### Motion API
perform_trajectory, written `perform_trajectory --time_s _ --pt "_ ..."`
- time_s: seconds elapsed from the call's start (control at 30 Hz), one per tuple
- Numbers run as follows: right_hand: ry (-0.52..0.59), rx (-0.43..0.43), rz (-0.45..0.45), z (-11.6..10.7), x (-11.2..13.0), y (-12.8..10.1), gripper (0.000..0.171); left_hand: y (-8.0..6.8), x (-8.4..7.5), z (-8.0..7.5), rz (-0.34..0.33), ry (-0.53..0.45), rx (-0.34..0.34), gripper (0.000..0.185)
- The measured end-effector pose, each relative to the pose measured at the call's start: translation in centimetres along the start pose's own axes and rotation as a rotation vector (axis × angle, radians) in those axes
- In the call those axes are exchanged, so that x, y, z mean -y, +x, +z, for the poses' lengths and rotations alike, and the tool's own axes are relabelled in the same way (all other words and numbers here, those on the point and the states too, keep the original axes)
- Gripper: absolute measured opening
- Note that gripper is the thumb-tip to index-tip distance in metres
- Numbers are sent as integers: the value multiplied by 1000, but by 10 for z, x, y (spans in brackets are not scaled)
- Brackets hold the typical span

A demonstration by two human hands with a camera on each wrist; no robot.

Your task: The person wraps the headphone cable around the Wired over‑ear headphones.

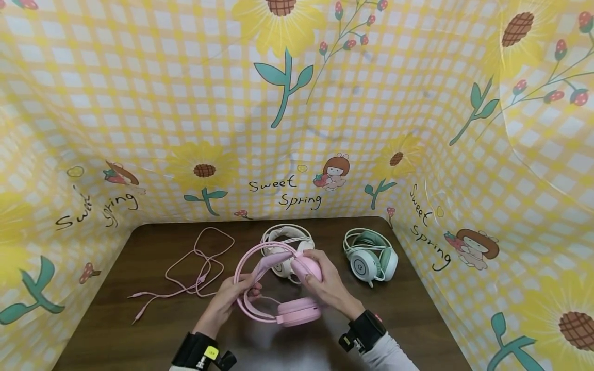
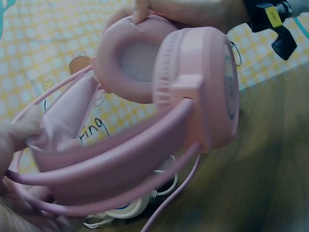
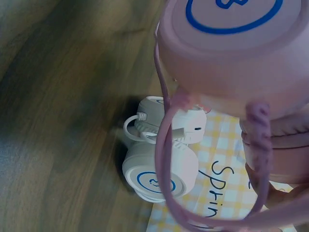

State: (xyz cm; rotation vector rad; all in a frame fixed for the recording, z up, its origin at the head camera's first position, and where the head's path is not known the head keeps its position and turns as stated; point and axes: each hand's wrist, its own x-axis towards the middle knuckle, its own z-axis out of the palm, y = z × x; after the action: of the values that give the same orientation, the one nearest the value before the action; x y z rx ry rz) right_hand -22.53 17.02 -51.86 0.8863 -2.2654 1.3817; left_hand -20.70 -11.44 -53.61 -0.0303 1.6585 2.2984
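Observation:
A pink headset (image 1: 278, 288) is held just above the brown table (image 1: 116, 319) by both hands. My left hand (image 1: 232, 296) grips the headband's left side, with its fingers (image 2: 17, 137) on the soft inner strap (image 2: 67, 121). My right hand (image 1: 320, 281) wraps round the upper ear cup (image 1: 308, 268); the other ear cup (image 1: 299, 312) hangs nearer me. The left wrist view shows that cup's padded ring (image 2: 133, 60) and the right hand (image 2: 193, 12) on top. In the right wrist view the pink cup (image 3: 236, 48) fills the top. The headset's pink cable (image 1: 195, 268) lies looped on the table to the left.
A white headset (image 1: 285, 247) lies just behind the pink one, also seen as the white headset (image 3: 159, 169) in the right wrist view. A green and white headset (image 1: 371, 257) sits at the back right. Yellow checked flower-print walls (image 1: 297, 129) close in the table on three sides.

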Motion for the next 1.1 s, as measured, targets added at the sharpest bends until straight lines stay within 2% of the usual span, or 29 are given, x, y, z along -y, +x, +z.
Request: perform_trajectory --time_s 0.07,0.1,0.17,0.3,0.37,0.43,0.57,0.7,0.77,0.87,0.93,1.03,1.1 --pt "-2 11 15 -1 1 0 56 0 1 -2 -7 6 31 26" --pt "0 16 27 -3 7 1 56 0 0 -2 -9 10 23 23" --pt "0 23 34 -2 7 2 57 1 0 2 -7 8 -34 16" --pt "3 36 20 -1 5 3 57 4 -2 11 28 -41 -211 7" --pt "3 44 -1 0 -1 4 55 6 -3 14 61 -91 -258 7" --pt "8 49 -25 -2 1 7 54 6 -6 15 99 -165 -262 10" --pt "18 92 -40 -7 5 13 52 6 -13 13 163 -301 -201 17" --pt "99 160 22 -17 4 18 50 5 -21 5 219 -422 -115 28" --pt "157 130 59 -24 0 17 45 4 -24 0 249 -489 -62 34" --pt "289 7 84 -33 -11 11 32 2 -27 -9 280 -612 38 42" --pt "350 -67 82 -35 -20 3 27 0 -28 -14 294 -717 128 44" --pt "383 -67 59 -26 -31 -11 30 -4 -30 -19 298 -854 247 45" --pt "356 0 56 -12 -32 -18 38 -7 -32 -21 289 -927 311 43"
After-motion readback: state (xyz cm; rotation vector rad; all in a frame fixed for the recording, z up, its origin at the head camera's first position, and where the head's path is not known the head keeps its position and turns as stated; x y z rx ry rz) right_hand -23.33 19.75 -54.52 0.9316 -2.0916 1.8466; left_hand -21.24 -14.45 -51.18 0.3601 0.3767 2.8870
